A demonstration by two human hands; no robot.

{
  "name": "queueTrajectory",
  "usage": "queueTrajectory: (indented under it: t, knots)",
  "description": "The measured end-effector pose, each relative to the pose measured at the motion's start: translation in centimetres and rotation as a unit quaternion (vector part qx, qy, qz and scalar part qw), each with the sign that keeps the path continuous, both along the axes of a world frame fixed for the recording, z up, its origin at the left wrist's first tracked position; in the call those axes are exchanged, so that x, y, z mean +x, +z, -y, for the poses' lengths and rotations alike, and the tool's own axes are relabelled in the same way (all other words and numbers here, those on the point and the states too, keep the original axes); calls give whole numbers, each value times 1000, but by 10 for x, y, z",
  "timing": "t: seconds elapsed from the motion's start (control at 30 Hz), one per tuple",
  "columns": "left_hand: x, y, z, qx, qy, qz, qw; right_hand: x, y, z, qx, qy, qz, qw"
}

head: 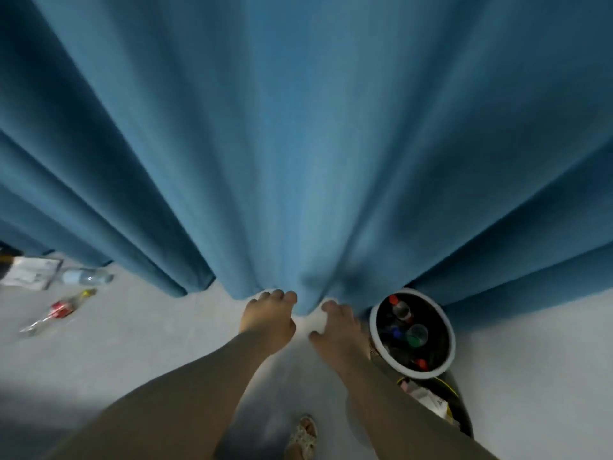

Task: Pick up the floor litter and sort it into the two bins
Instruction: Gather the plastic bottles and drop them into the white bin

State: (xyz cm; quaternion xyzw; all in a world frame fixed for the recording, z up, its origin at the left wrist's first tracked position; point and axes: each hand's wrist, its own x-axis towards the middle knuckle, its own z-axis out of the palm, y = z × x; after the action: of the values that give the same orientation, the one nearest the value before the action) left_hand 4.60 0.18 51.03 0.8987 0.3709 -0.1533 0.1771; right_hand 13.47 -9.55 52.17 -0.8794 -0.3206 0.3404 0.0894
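Note:
My left hand (267,318) and my right hand (338,327) reach down side by side to the hem of the blue curtain (298,161). A small white piece of litter (310,322) lies between them on the grey floor, blurred. My right hand's fingers and thumb curl round its right side. The fingertips of my left hand touch the curtain hem just left of it. At the right stands a white-rimmed bin (374,327) holding bottles. Below it, a dark bin (459,413) with paper scraps is partly hidden by my right forearm.
At the far left of the floor lie a clear bottle (88,277), a red-labelled bottle (63,308) and a flat printed paper (30,273). My sandalled foot (303,436) stands at the bottom centre. The curtain fills the upper view.

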Motion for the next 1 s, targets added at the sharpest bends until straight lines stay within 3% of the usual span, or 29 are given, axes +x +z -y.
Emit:
queueTrajectory:
  t: [0.23,0.67,1.0]
  knots:
    - [-131,-1,-81,-14,165,-6,986,-105,4,-114,-7,153,22,988]
    - [-374,1,-208,-29,326,-19,945,-328,1,-277,-13,316,4,949]
    - [-475,-5,-256,-42,448,-2,893,-426,-11,-364,-29,429,0,903]
